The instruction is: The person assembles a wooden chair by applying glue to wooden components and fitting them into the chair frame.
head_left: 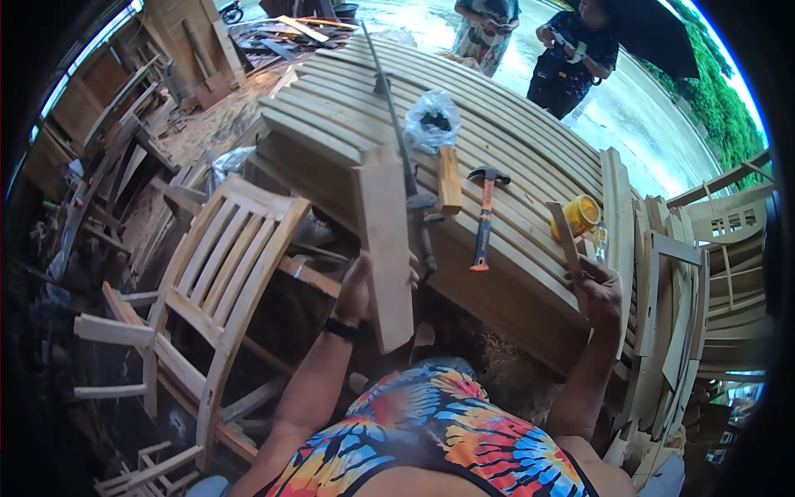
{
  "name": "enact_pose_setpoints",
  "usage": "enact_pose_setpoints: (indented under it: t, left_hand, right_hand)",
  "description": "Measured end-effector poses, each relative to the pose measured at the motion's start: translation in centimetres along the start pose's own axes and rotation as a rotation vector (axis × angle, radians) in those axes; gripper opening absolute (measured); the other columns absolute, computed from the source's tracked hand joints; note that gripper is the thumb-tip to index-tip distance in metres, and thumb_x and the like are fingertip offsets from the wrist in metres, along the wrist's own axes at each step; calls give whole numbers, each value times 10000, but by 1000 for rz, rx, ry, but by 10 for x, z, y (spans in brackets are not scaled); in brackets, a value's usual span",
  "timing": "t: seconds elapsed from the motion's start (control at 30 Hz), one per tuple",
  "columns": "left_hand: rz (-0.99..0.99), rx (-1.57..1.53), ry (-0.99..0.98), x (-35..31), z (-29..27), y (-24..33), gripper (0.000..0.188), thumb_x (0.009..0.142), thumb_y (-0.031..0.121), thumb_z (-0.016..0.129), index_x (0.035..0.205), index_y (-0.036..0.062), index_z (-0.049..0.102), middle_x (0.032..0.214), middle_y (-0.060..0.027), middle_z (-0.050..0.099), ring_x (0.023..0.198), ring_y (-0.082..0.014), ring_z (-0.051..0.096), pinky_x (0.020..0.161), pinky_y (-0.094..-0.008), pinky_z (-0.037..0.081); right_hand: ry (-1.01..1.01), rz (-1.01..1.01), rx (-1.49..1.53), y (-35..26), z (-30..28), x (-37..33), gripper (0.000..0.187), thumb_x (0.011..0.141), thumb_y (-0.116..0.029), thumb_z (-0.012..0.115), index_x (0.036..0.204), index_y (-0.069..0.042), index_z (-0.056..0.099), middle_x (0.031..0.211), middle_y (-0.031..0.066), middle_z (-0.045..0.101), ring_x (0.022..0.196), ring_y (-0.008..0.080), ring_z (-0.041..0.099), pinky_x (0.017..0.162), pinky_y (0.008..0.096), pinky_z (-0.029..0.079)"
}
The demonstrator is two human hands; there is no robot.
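Note:
My left hand point(356, 288) is wrapped round a pale wooden board point(386, 257), held upright in front of me, its fingertips showing at the board's right edge. In my right hand point(599, 290), a thin, flat brown strip point(565, 234) is pinched and points up. Just beyond the strip, a yellow jar point(586, 212) lies tipped beside a small clear container point(600, 238). Between my hands, a claw hammer point(484, 219) with an orange and dark handle rests on stacked slats point(530, 199). A wood block point(449, 180) lies left of it.
A long metal bar clamp point(391, 99) crosses the stack, near a clear plastic bag point(432, 120) with dark contents. An unfinished wooden chair point(224, 273) stands at left. Chair frames point(671, 290) lean at right. Two people point(571, 58) stand beyond the stack, near a dark umbrella point(654, 37).

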State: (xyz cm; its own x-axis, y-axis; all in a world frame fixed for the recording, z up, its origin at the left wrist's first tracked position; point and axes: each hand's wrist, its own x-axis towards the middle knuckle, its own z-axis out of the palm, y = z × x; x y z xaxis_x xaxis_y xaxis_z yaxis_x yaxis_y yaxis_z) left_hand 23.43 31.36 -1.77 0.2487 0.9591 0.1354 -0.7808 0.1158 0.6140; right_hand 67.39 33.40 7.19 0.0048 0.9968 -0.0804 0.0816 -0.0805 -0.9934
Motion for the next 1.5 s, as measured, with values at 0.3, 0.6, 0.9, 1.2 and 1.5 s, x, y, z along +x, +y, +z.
enact_pose_setpoints:
  t: [0.3, 0.6, 0.9, 1.2, 1.5]
  left_hand:
    - [527, -78, 379, -163, -24, 118, 652, 1020, 375, 593, 1585, 202, 317, 1450, -156, 525, 1345, -340, 527, 1058, -537, 507]
    - [896, -38, 477, -293, -40, 143, 687, 966, 293, 684, 1563, 210, 353, 1472, -146, 519, 1321, -324, 555, 1056, -539, 536]
    - [1031, -6, 453, -347, -20, 145, 777, 965, 258, 684, 1605, 247, 243, 1523, -132, 460, 1353, -332, 523, 1059, -554, 529]
    - [1118, -21, 529, -369, -7, 138, 682, 978, 245, 669, 1572, 227, 334, 1514, -148, 478, 1357, -343, 521, 1091, -570, 499]
    - [1175, -131, 488, -389, -7, 136, 598, 978, 253, 676, 1460, 1, 427, 1497, -209, 487, 1355, -371, 516, 1103, -579, 485]
  right_hand:
    - [-509, 79, 203, -5, 232, -104, 403, 918, -53, 703, 1310, 31, 656, 1085, 62, 738, 948, 75, 633, 839, 222, 500]
    - [-709, -66, 39, -1, 354, -156, 410, 927, 13, 599, 1331, -27, 656, 1118, 44, 720, 1042, 94, 609, 963, 242, 459]
    - [-837, -104, -15, -4, 406, -185, 407, 930, -22, 644, 1337, -20, 654, 1100, 2, 706, 948, 59, 593, 840, 203, 468]
    - [-909, -143, 56, -15, 423, -221, 332, 1001, -122, 651, 1328, -64, 665, 1046, 20, 706, 983, 56, 584, 904, 225, 460]
    - [-917, -206, 0, -18, 433, -228, 329, 1010, -118, 630, 1335, -79, 666, 990, 11, 688, 920, 68, 591, 835, 240, 477]
